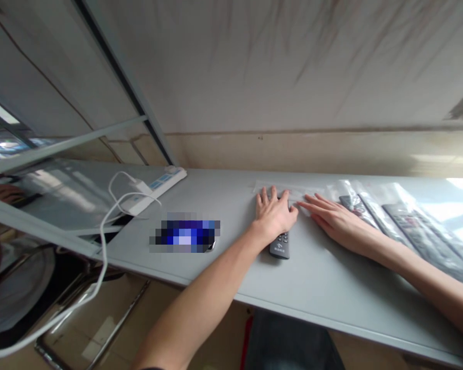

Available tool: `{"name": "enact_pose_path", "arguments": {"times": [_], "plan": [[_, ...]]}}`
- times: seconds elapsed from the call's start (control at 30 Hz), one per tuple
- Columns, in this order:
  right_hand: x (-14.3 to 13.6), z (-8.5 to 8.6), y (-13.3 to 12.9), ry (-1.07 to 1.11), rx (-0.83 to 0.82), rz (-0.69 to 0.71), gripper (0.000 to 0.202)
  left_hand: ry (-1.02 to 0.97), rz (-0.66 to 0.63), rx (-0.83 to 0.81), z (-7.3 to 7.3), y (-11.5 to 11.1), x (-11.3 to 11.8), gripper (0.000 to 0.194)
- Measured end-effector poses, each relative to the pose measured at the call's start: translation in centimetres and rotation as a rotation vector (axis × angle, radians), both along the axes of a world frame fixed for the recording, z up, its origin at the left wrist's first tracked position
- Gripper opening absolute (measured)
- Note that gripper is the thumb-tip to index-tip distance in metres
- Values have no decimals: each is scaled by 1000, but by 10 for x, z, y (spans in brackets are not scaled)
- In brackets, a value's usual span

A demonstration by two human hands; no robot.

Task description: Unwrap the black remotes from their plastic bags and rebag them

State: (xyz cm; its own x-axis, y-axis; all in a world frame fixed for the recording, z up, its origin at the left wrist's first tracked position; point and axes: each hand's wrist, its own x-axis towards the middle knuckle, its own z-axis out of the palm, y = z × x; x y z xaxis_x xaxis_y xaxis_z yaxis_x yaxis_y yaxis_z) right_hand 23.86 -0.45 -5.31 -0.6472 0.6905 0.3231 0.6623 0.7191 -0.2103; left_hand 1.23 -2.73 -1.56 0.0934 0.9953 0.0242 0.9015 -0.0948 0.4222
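My left hand (273,215) lies palm down over a black remote control (280,250), its fingers spread towards the wall. The hand covers the remote's upper part; the lower buttons show below the wrist. Under and beyond my fingertips, a clear plastic bag (293,191) lies flat on the grey desk (231,185). To the right, my right hand (330,218) stretches flat with its fingertips at the bag's edge, close to my left thumb. Several remotes in clear plastic sleeves (412,226) lie side by side past my right hand, partly behind that forearm.
A device with a pixelated screen (185,235) lies left of my left arm. Behind it stands a white power strip (158,190) with a plug and a white cable (103,246) hanging over the desk edge. A metal frame (123,72) divides off another person at far left.
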Motion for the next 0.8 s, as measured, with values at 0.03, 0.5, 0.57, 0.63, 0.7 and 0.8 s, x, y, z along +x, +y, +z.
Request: {"name": "enact_pose_path", "arguments": {"times": [0.03,0.5,0.57,0.63,0.7,0.8], "plan": [[-1,1,-1,-11,1,-7,52,14,0,6,0,0,0,65],[-1,3,-1,-97,31,-1,52,157,-12,56,3,-2,2,61],[-1,3,-2,-106,37,-4,53,163,-22,46,4,-3,2,62],[-1,3,-3,-116,42,-2,53,158,-31,36,4,-2,1,63],[-1,4,-3,-125,39,-2,54,146,-49,33,3,-1,0,64],[-2,6,-5,-136,16,-18,54,137,-100,40,1,1,0,64]]}}
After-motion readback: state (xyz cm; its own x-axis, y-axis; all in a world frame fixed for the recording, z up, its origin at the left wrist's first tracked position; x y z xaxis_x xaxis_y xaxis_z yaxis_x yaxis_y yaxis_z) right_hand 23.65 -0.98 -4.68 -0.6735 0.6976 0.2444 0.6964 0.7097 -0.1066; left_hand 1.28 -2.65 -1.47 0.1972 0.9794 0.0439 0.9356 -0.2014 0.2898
